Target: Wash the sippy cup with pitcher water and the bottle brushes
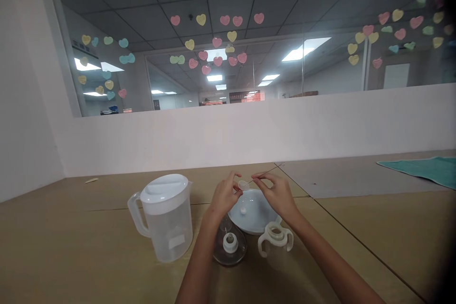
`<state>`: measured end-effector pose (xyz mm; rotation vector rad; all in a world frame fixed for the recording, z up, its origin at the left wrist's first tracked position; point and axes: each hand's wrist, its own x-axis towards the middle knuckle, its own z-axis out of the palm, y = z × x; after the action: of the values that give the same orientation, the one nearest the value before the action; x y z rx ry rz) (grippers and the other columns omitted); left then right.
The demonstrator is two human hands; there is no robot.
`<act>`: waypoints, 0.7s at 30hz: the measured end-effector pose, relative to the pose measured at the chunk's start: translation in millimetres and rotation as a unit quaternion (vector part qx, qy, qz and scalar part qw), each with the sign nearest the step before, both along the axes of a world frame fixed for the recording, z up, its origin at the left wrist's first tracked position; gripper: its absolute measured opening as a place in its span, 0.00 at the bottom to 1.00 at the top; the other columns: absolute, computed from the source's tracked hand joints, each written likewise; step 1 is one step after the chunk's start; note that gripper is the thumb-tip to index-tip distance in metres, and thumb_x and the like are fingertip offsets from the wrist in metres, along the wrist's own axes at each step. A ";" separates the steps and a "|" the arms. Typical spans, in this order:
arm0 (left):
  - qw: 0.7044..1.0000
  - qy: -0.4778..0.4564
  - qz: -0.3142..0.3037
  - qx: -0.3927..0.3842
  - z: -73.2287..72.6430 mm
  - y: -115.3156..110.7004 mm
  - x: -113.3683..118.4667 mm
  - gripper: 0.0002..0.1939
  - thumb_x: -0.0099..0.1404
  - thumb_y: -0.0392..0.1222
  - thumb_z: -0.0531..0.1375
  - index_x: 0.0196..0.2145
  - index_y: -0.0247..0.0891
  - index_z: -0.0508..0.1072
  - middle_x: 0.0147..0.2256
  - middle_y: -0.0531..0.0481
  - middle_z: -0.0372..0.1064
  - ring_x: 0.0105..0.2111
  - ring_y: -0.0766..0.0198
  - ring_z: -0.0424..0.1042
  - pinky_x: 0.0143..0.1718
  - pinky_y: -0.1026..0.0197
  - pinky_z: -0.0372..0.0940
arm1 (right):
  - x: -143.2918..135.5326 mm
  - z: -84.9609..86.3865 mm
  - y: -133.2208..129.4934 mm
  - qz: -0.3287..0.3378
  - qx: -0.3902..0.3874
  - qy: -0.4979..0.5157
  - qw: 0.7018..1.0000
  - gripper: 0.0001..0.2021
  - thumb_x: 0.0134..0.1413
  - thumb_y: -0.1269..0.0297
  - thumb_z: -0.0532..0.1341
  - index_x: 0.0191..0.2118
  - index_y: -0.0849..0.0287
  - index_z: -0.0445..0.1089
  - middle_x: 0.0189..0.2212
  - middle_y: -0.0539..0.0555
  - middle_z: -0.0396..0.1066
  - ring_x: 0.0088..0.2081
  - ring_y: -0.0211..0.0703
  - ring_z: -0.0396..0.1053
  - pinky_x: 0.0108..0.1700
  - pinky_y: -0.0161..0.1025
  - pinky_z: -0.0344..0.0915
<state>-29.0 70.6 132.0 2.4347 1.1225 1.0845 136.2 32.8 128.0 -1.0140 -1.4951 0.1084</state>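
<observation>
Above the white basin (251, 230) I hold a small translucent round piece (244, 185), maybe a cap, pinched in my left hand (226, 194). My right hand (274, 192) pinches a thin rod-like brush (265, 172), whose lower end reaches to the round piece; whether it is inside I cannot tell. A small white thing (243, 211) lies in the basin. Closer to me, a white bottle nipple collar (230, 243) rests on a dark oval tray (228, 260), beside a clear piece (225, 224) partly hidden by my left wrist. A clear bottle with a white two-handled ring (276, 232) stands at right.
A clear lidded pitcher (169, 228) stands left of my left forearm. A teal cloth (423, 170) lies at the far right on the wooden table (89, 247). Behind rises a white wall (231, 135) under a window with heart-shaped notes.
</observation>
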 end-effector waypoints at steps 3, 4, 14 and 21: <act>1.000 0.023 0.004 0.020 1.3 -0.8 0.7 0.21 0.53 0.32 0.56 0.46 0.42 0.61 0.30 0.54 0.73 0.31 0.63 0.70 0.33 0.64 0.59 | 1.9 2.9 -3.9 0.009 -0.013 -0.012 1.000 0.09 0.50 0.61 0.57 0.31 0.57 0.73 0.33 0.54 0.75 0.37 0.45 0.71 0.43 0.41 0.64; 0.999 0.025 0.001 0.022 1.6 -0.8 1.3 0.21 0.54 0.32 0.56 0.46 0.42 0.61 0.30 0.54 0.73 0.30 0.64 0.70 0.33 0.65 0.59 | 2.0 4.3 -6.0 0.008 -0.010 -0.023 1.000 0.09 0.50 0.61 0.56 0.31 0.57 0.73 0.33 0.54 0.75 0.37 0.44 0.71 0.43 0.41 0.65; 0.996 0.072 0.008 0.056 -1.1 8.5 6.4 0.20 0.55 0.31 0.54 0.46 0.45 0.63 0.31 0.55 0.74 0.34 0.62 0.71 0.35 0.64 0.58 | 1.1 0.6 -2.3 -0.069 0.064 -0.095 0.991 0.08 0.52 0.65 0.56 0.31 0.55 0.73 0.32 0.52 0.75 0.37 0.44 0.70 0.49 0.45 0.62; 0.995 0.084 0.023 0.049 -2.7 14.3 6.7 0.23 0.54 0.29 0.53 0.47 0.45 0.62 0.33 0.55 0.74 0.36 0.62 0.70 0.35 0.64 0.58 | -1.0 -4.1 -2.2 -0.086 0.068 -0.123 0.986 0.09 0.53 0.65 0.55 0.32 0.54 0.73 0.32 0.52 0.75 0.38 0.46 0.71 0.50 0.47 0.61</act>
<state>-22.4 84.9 129.3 2.6309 1.2072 0.9857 135.2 30.7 123.9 -1.0684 -1.6051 -0.2469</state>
